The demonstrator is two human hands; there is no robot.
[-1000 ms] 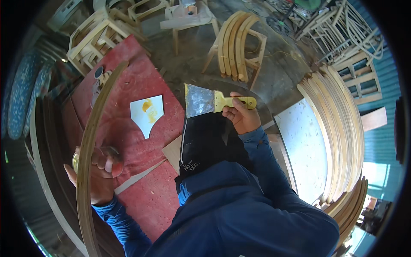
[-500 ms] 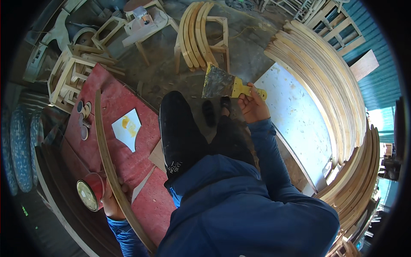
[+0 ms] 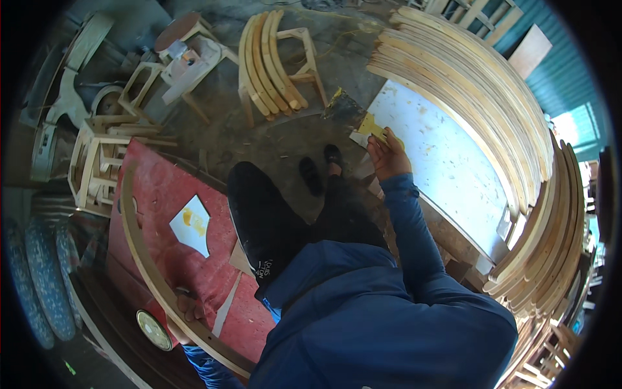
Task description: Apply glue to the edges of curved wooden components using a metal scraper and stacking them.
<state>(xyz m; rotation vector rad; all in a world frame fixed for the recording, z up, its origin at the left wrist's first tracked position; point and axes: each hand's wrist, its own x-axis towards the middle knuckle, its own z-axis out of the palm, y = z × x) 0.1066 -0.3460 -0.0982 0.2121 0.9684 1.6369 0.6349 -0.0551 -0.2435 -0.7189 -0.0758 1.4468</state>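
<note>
A yellow-handled putty knife [image 3: 352, 113], its blade smeared, is held over the floor [image 3: 278, 139] near a white-topped bench [image 3: 431, 142]; the right hand [image 3: 391, 157] has its grip closed around the handle. The left hand [image 3: 187, 307] is partly behind a curved wooden slat [image 3: 144, 262], beside a gold-rimmed tin [image 3: 154, 330]; how far its grip is closed, and on what, I cannot tell. A white plate [image 3: 190, 227] with yellow paste lies on a red bench [image 3: 154, 219]. Curved slats [image 3: 479, 104] line the white top, before a teal corrugated wall [image 3: 557, 78].

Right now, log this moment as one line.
right hand: holding scraper; left hand: at curved wooden strip; can: beside left hand; white plate: on red surface, yellow smear
</note>
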